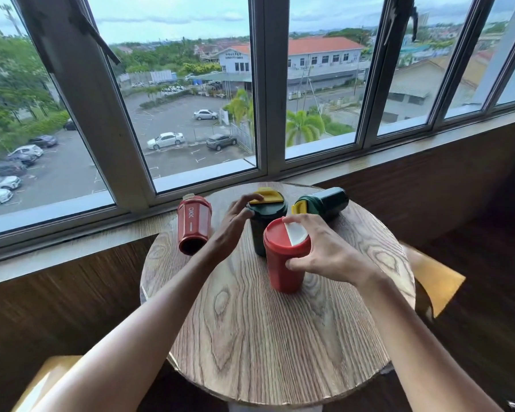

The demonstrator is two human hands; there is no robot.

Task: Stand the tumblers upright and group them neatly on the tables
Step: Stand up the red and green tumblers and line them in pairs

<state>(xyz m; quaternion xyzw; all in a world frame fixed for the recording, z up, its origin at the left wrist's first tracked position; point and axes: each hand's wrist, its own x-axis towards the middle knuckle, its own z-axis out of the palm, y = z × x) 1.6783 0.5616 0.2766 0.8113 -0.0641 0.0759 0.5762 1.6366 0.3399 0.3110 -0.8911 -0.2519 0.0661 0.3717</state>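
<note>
- Your left hand point(235, 217) is covering part of the upright green tumbler point(269, 224), with its fingers curling round the yellow lid.
- Your right hand point(324, 248) is clasping the upright red tumbler point(283, 266), which is standing just nearer.
- Closed lids are hiding both tumblers' contents.
- On the round table point(280, 337), a toppled red tumbler point(194, 224) is lying left and a toppled green tumbler point(324, 203) far right.

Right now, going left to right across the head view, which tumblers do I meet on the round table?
In order: lying red tumbler → upright green tumbler → upright red tumbler, just in front of the green one → lying green tumbler.
</note>
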